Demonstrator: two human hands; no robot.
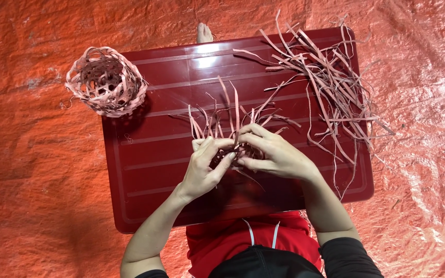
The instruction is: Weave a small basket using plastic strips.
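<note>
My left hand [205, 167] and my right hand [274, 153] both grip a small partly woven piece [235, 152] made of thin flat strips, over the middle of a dark red table [150, 164]. Loose strip ends [222, 110] fan upward from the piece above my fingers. The fingers of both hands pinch the strips, and they hide most of the woven centre.
A finished small open-weave basket [105, 81] sits at the table's far left corner. A loose heap of flat strips [330, 87] lies over the far right of the table. An orange tarp [37, 170] covers the floor. A bare foot [204, 33] shows beyond the table.
</note>
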